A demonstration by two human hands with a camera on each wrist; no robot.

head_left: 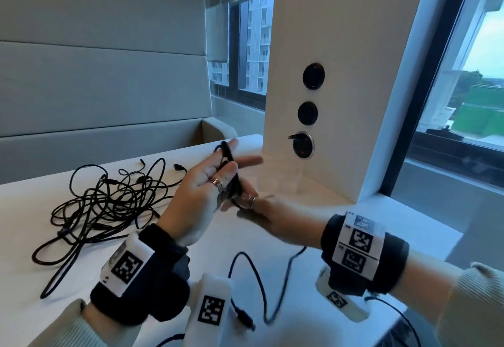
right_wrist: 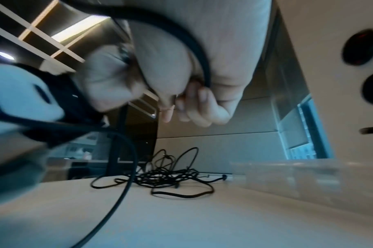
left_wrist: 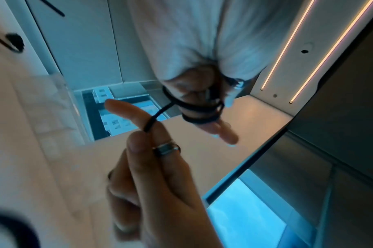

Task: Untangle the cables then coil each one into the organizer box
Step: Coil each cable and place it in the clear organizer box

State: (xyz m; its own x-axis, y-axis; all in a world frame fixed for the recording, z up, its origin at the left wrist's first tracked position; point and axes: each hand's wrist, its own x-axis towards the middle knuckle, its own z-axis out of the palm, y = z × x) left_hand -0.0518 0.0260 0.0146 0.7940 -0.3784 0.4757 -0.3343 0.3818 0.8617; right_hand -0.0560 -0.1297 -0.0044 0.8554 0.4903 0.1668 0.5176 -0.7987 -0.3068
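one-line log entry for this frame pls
phase: coiling one cable | left hand: loops wound round fingers | right hand: pinches same cable | tangle: on table, untouched | organizer box: clear, right of tangle

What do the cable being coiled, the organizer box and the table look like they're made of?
Cable: apparently black rubbery plastic sheath, matte; it bends into tight loops. Organizer box: clear plastic by the look; the wall behind shows through it, though it is blurred. Table: smooth white surface, probably laminate; matte, with only faint reflections.
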